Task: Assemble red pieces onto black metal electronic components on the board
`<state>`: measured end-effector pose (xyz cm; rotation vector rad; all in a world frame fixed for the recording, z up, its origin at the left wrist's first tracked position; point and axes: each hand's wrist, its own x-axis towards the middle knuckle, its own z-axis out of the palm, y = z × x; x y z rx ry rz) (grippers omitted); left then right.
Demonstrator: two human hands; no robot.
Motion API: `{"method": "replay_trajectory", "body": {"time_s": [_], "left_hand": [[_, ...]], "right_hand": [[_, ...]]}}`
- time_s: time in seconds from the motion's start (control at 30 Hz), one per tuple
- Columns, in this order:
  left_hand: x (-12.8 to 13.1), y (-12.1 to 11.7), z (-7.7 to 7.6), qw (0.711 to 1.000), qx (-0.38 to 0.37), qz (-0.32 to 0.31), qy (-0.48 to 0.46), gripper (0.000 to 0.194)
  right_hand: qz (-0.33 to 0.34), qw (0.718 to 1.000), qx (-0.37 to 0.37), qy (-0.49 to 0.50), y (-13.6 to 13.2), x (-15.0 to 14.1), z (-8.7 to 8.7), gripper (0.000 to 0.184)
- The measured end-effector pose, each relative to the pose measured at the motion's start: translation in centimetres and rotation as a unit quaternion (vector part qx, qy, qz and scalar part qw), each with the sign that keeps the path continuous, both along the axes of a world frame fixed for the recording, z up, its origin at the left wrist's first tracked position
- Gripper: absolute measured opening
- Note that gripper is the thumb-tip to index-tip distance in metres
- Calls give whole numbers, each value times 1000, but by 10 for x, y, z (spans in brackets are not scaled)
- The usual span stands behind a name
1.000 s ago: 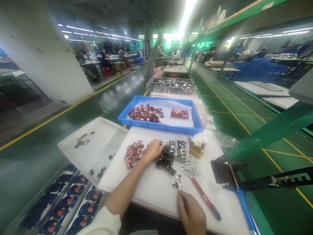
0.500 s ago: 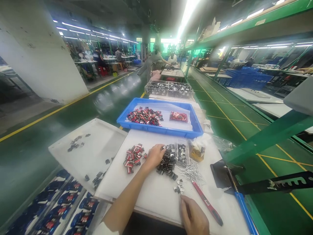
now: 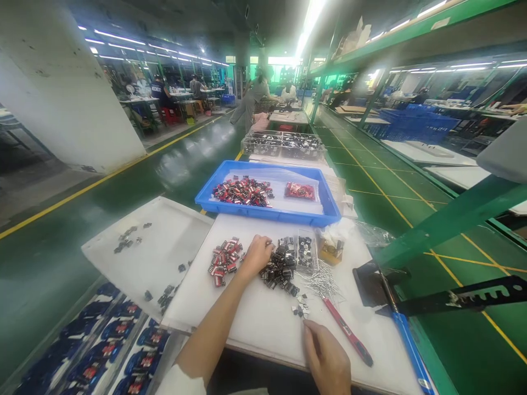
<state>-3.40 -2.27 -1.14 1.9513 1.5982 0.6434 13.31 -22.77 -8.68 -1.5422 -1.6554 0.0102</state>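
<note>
I have the left hand [image 3: 258,257] curled on the table [image 3: 263,329] between the red parts [image 3: 224,261] and black parts [image 3: 280,270]; I can't tell if it grips anything. The half-closed right hand [image 3: 325,359] sits just below the silver bits [image 3: 300,310], its hold also unclear.

Bare left hand [image 3: 257,257] and right hand [image 3: 325,359] here, lol, and the left forearm [image 3: 209,323] comes out of a plain white sleeve [image 3: 179,382], cuff sitting right at the bottom of the shot.
</note>
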Motion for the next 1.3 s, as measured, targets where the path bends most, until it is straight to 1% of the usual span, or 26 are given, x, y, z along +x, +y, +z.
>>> {"method": "replay_trajectory", "body": {"time_s": [0.17, 0.33, 0.5, 0.63, 0.7, 0.8, 0.9, 0.97, 1.03, 1.1, 1.3], "left_hand": [[1, 8, 4, 999, -18, -26, 29, 22], [5, 10, 8, 997, -30, -29, 58, 29], [5, 5, 12, 997, -30, -29, 72, 28], [5, -1, 15, 996, -25, -18, 82, 27], [6, -2, 16, 996, -22, -14, 87, 24], [8, -2, 20, 995, -18, -15, 100, 23], [11, 2, 23, 992, -16, -28, 121, 34], [14, 8, 22, 990, -10, -40, 133, 39], [15, 14, 18, 993, 25, -7, 112, 33], [15, 17, 13, 995, 49, 6, 90, 31], [10, 14, 3, 993, 111, 7, 47, 29]], "right_hand": [[-6, 1000, -10, 14, -1, -3, 7, 29], [4, 1000, -15, 5, 0, -2, 4, 26], [10, 1000, 0, -3, 0, 0, -2, 23], [13, 1000, 10, -4, 2, 0, -3, 21], [11, 1000, 18, -6, 5, 0, 0, 19], [1, 999, 36, -17, 8, -2, 11, 20], [-7, 997, 64, -50, 13, -3, 23, 24], [-23, 995, 73, -66, 16, -1, 26, 26], [-50, 994, 62, -76, 18, 2, 25, 26], [-63, 993, 56, -85, 19, 4, 22, 24], [-68, 992, 54, -96, 15, 3, 18, 20]]}}
